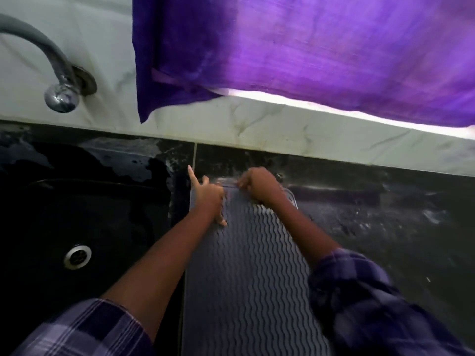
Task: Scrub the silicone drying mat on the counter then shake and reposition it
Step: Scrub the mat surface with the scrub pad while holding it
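Observation:
The grey silicone drying mat (246, 273), ribbed with wavy lines, lies flat on the dark counter just right of the sink. My left hand (208, 196) rests on the mat's far left corner, forefinger pointing away, thumb down on the ribs. My right hand (259, 185) is bent over the mat's far edge, fingers curled and pinching that edge. No sponge or brush shows in either hand.
A black sink (77, 227) with a metal drain (77, 256) sits to the left, below a chrome tap (60, 95). The wet dark counter (385, 227) stretches right. A purple curtain (308, 52) hangs above the marbled wall ledge (257, 122).

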Available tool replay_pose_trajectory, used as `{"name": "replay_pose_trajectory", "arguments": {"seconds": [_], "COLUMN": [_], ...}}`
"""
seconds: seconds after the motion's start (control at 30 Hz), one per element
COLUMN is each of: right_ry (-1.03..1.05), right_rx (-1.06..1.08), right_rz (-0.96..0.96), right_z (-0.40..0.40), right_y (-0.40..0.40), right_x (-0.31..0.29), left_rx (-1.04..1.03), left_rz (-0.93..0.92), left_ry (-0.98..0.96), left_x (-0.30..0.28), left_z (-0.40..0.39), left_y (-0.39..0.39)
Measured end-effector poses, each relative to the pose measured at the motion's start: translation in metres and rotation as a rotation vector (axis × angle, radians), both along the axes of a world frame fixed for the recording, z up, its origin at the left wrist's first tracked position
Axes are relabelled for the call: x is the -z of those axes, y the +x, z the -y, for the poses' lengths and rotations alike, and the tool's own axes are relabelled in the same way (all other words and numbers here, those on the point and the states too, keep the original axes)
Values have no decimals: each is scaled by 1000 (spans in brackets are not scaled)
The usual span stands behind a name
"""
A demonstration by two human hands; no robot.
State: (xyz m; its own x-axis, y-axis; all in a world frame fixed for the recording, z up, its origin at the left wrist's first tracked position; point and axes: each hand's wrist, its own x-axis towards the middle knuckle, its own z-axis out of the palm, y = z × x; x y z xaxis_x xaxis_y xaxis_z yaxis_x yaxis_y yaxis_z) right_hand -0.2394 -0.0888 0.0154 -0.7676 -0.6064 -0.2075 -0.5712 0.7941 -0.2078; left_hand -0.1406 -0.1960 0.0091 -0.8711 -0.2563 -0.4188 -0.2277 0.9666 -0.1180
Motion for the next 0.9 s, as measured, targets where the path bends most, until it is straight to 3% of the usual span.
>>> {"name": "replay_pose_trajectory", "arguments": {"seconds": [0.13,0.23,0.37,0.47,0.63,0.77,0.9], "right_ry": [19,-29,125,-43,-19,-36,173], "right_rx": [58,-60,-98,75,158,69,-35], "right_rz": [-136,50,252,116,-77,132,263], "right_z": [2,-41,-46,-10,-27,-90,-82], "right_y": [37,80,69,22,29,109,87], "right_x": [32,32,10,1,34,28,-4], "left_rx": [10,30,18,13,25,33,112], "left_rz": [28,5,15,17,50,48,-21], "left_ry": [-23,-37,-63,-75,-108,-99,-100], "left_x": [4,6,5,6,10,10,2], "left_z": [3,2,-3,-4,-7,-3,-12], "left_y": [0,-3,-2,-3,-5,-3,6]}}
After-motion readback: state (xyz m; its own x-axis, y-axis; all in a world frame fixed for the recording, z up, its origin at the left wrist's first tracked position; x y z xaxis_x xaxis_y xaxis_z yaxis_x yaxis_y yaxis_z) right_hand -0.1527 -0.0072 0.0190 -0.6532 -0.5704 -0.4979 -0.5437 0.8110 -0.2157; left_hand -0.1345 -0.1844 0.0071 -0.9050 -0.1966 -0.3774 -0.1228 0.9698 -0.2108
